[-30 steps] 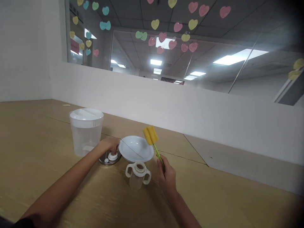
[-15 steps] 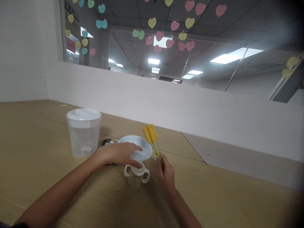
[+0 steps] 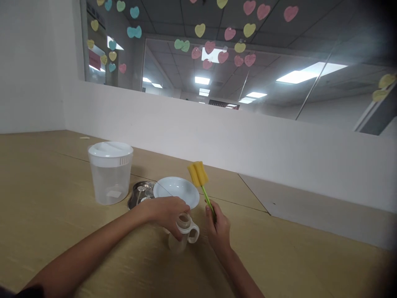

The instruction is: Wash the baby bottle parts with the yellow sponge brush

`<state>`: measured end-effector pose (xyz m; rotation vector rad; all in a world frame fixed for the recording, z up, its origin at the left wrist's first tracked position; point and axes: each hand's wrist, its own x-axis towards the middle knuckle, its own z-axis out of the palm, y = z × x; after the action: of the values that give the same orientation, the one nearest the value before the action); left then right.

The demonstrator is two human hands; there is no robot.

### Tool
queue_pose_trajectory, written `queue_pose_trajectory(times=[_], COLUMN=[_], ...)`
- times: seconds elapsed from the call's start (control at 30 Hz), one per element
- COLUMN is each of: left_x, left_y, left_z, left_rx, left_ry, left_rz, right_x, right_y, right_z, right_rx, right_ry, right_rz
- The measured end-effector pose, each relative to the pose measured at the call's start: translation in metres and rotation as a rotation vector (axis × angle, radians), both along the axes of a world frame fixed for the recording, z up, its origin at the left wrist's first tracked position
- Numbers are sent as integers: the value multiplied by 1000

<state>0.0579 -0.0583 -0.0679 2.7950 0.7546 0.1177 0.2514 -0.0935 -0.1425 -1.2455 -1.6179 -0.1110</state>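
Note:
My left hand (image 3: 171, 214) is wrapped round the upper part of a clear baby bottle (image 3: 178, 244) with white side handles. The bottle's mouth is uncovered; one handle shows on the right, the other is mostly behind my fingers. In my right hand (image 3: 219, 228) is a sponge bottle brush (image 3: 198, 174), its green stem gripped low and its yellow head pointing up. The brush is apart from the bottle, to its upper right. Just beyond my left hand lies a pale blue-white bowl (image 3: 176, 187).
Left of the bowl, a metal tray (image 3: 134, 199) carries small clear and white parts, partly hidden by my left arm. A translucent bucket (image 3: 109, 178) with a white lid stands farther left. The white wall (image 3: 192, 128) rises behind the tabletop (image 3: 294, 256).
My left hand has come down from above the bottle's mouth and closed round its upper part. More of the tray and bowl shows. My right hand with the brush has barely moved.

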Motion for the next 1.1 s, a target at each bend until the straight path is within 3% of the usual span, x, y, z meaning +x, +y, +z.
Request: queue_pose_trajectory(times=[0.3, 0.43, 0.57, 0.67, 0.8, 0.97, 1.1], left_x=[-17, -26, -30, -31, -30, -21, -4], left_y=[8, 22, 36, 43, 46, 41, 28], left_z=[24, 30, 29, 25, 19, 10, -1], left_rx=[-225, -274, -49, 210, 516, 778, 894], left_ry=[-383, -581, -629, -640, -528, -359, -239], left_rz=[-47, 73, 292, 368, 363, 382, 303], right_x=[-1, -3, -3, -2, 1, -2, -11], right_y=[-2, -5, -4, 0, 2, -5, -9], right_z=[2, 2, 0, 0, 2, 7, 3], right_rx=[111, 202, 206, 193, 152, 124, 148], right_ry=[27, -8, -141, -251, -456, -692, -755], right_rz=[-4, 1, 64, 94, 16, -159, -228])
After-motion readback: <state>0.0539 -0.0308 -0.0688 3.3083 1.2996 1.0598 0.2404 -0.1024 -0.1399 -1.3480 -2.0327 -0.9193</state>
